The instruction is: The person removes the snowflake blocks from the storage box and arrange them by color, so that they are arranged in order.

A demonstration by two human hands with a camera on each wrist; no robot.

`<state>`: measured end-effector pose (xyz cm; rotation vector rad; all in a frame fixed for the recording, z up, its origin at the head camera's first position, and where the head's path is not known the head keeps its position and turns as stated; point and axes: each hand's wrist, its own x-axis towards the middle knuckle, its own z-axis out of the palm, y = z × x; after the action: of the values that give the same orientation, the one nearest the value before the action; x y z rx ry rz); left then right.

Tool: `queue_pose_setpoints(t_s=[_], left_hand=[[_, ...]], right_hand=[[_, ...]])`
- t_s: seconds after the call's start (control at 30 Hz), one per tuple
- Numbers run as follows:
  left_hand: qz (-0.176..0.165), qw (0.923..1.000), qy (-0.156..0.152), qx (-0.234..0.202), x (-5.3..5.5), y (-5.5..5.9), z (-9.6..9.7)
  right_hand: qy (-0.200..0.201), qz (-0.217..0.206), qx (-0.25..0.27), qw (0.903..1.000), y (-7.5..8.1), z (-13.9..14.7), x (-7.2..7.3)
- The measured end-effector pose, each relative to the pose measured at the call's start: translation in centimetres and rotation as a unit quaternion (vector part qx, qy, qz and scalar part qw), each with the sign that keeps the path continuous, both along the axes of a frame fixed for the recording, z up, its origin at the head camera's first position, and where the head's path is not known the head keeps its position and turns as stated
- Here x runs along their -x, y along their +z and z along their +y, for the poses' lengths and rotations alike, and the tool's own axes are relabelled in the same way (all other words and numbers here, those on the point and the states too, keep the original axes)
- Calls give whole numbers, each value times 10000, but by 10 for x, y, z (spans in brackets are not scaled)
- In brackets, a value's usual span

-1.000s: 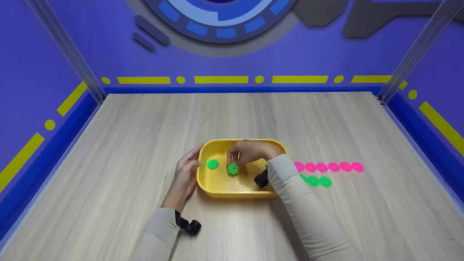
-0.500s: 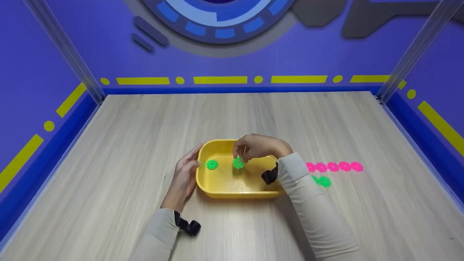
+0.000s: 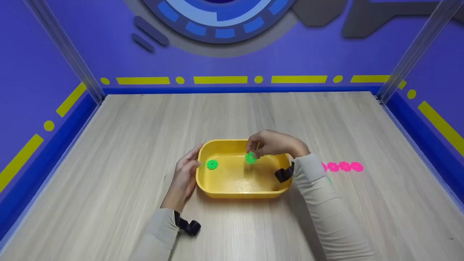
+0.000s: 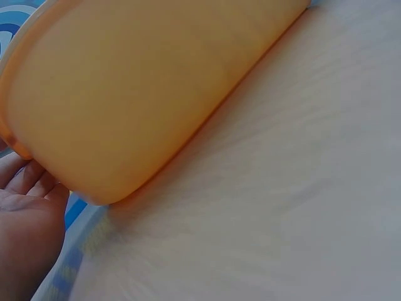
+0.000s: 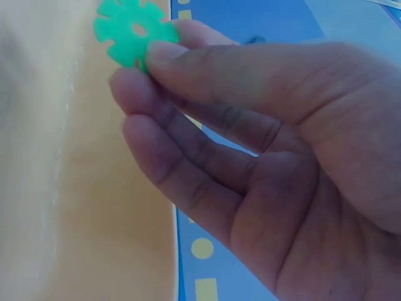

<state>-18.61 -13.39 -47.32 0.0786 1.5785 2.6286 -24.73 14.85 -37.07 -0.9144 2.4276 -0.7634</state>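
A yellow plastic tub (image 3: 243, 194) stands on the table, its left end held by my left hand (image 3: 185, 177), with the thumb at the rim and the fingers against the outer wall. The left wrist view shows those fingers (image 4: 28, 179) under the rim. Over the tub, my right hand (image 3: 277, 143) pinches a green notched plastic disc (image 5: 128, 31) between thumb and fingertips. The disc has a small hole in its middle. Another green disc (image 3: 212, 164) lies inside the tub near its left end.
A row of pink flower-shaped discs (image 3: 345, 166) lies on the wooden table (image 3: 145, 127) right of the tub, partly hidden by my right sleeve (image 3: 319, 185). Only a sliver of green shows below them. Blue panels (image 3: 232, 65) enclose the back and sides.
My right hand has lifted the green disc from the tub's floor and carried it up and to the right. My left hand stays at the tub's left end.
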Motion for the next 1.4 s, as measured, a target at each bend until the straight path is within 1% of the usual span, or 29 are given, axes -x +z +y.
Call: queue_pose_setpoints(t_s=[0.2,0.3,0.43,0.63,0.77,0.87,1.03,1.23,1.4], left_hand=[[-73,10000,20,-33,0,2,1],[-99,9999,25,-66,0,2,1],[-89,9999,9,-61,0,2,1],[-68,10000,28,-14,1,1,1],[-23,10000,20,-18,1,1,1],[-62,10000,27,-57,1,2,1],[-109,9999,33,0,2,2,2],[-112,9999,46,-9,1,2,2],[-122,9998,81,-117,1,2,2]], right_hand=[[-148,-2,108,9998,5,17,-1],[-200,71,173,9996,6,25,-2],[-248,247,270,9990,5,35,-4],[-415,333,516,9972,4,51,-7],[-616,309,599,9958,4,64,-9],[-786,193,672,9944,4,74,-10],[-996,93,753,9921,4,93,-14],[-1146,124,635,9913,4,113,-18],[-1348,40,539,9894,5,127,-22]])
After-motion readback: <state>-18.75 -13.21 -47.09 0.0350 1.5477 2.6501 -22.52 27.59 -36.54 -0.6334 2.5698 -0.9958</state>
